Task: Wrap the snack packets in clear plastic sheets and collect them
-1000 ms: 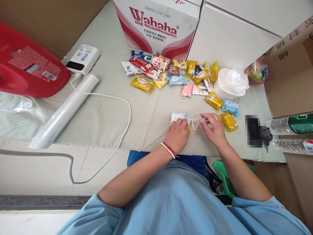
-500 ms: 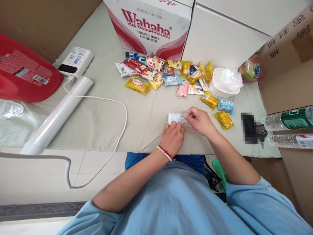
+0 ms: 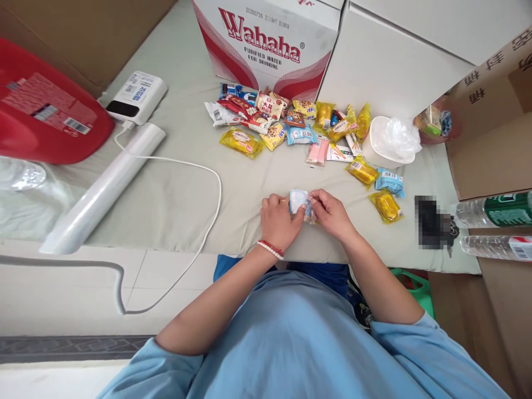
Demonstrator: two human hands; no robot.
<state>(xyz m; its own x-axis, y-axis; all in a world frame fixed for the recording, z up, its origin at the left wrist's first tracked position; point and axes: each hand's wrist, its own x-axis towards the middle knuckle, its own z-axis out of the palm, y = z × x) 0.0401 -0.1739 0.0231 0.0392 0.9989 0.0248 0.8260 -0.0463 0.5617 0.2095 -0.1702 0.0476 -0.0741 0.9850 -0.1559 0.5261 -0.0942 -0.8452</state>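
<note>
A small light-blue and white wrapped packet (image 3: 298, 200) lies between my hands near the front edge of the cloth-covered surface. Shiny clear film and a bit of yellow show at its lower right side. My left hand (image 3: 279, 221) grips it from the left, its thumb across the packet's front and its fingers bent at the left edge. At the packet's right end, my right hand (image 3: 331, 213) pinches the film between thumb and fingers. Part of the packet is covered by both hands.
Behind my hands lie several snack packets (image 3: 266, 119) before a Wahaha carton (image 3: 270, 50). A white tub (image 3: 376, 144) with a plastic bag stands right of them. Farther left are a plastic roll (image 3: 103, 188), a white device (image 3: 139, 97) with a cable, and a red container (image 3: 50, 105). Bottles (image 3: 494, 213) lie right.
My left hand has shifted left and its thumb now rests on the packet, baring more of it. My right hand has moved slightly lower and closer round the packet's right end. The view has shifted slightly.
</note>
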